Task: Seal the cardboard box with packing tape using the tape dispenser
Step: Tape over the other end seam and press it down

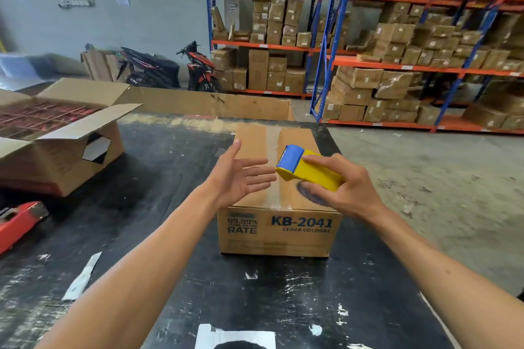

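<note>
We see cardboard box [279, 207] at frame centre on black counter [141, 235], clear tape strip along top seam. Right hand [344, 188] clasps yellow-blue tape dispenser [307, 170] above box top. Left hand [241, 176] spread flat, palm facing dispenser, just beside it. Open carton [61, 133] at left.

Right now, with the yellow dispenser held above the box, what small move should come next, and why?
Probably lower the tape dispenser in the right hand onto the cardboard box top: it is held above the taped centre seam, and the left hand is open beside it.
</note>
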`<state>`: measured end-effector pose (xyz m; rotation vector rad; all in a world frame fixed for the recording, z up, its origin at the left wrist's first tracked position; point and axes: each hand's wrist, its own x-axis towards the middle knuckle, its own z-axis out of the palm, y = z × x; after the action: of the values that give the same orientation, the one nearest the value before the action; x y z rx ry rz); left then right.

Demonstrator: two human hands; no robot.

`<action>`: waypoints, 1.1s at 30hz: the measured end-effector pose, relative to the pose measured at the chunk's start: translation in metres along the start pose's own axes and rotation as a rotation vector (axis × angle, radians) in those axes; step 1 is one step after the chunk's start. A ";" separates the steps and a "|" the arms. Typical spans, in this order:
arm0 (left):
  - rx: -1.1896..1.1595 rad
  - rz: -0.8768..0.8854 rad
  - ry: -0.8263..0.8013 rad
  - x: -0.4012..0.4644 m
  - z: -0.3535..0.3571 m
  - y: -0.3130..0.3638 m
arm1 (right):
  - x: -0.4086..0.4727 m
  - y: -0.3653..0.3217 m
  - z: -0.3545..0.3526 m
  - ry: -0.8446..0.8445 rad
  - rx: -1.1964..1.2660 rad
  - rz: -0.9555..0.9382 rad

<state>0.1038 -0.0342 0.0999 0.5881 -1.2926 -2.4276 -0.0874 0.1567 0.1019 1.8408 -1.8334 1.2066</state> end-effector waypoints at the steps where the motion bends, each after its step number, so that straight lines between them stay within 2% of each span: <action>1: -0.028 -0.009 0.013 -0.003 0.000 0.003 | 0.002 -0.001 0.001 0.015 -0.005 -0.043; 2: -0.047 -0.017 0.018 -0.007 0.001 0.005 | 0.003 0.000 0.004 0.004 -0.013 -0.083; 4: -0.070 -0.020 -0.015 -0.013 0.008 0.006 | 0.001 0.005 0.012 -0.121 -0.075 -0.123; 6: -0.007 -0.011 -0.026 -0.020 0.016 0.004 | -0.003 0.014 0.021 -0.229 -0.107 -0.109; 11: 0.012 0.052 0.066 -0.025 0.015 0.004 | -0.001 0.013 0.022 -0.179 -0.016 -0.138; 17: -0.073 0.026 0.106 -0.021 0.017 0.007 | 0.009 0.004 0.017 -0.109 0.017 -0.162; 25: 0.180 0.132 0.212 -0.016 0.014 0.003 | 0.006 0.010 0.023 -0.192 -0.006 -0.091; 33: 0.224 0.162 0.327 -0.016 0.012 -0.005 | 0.008 0.008 0.028 -0.222 -0.025 -0.094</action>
<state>0.1110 -0.0157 0.1053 0.8629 -1.4158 -1.9714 -0.0858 0.1303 0.0881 2.0930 -1.8385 0.9764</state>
